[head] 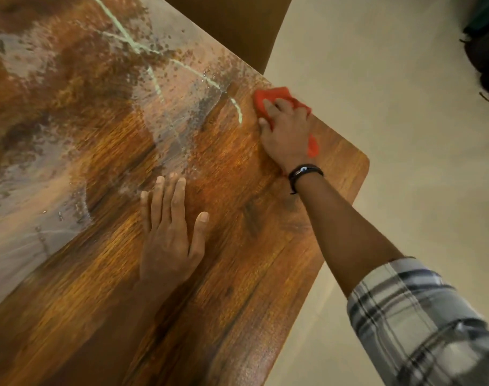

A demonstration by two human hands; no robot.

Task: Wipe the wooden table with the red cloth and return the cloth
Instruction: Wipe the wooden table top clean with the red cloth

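The wooden table [237,274] fills the left and middle of the view, with wet, streaky patches across its upper left. A red cloth [268,96] lies near the table's right edge, close to a rounded corner. My right hand [286,132] lies on top of it, fingers spread over the cloth and pressing it to the wood. A dark band sits on that wrist. My left hand [171,232] rests flat on the table in the middle, fingers straight and together, holding nothing.
A brown chair back [232,26] stands beyond the table's far edge. Pale floor [404,135] lies to the right of the table. A dark object [485,59] sits at the upper right corner of the view.
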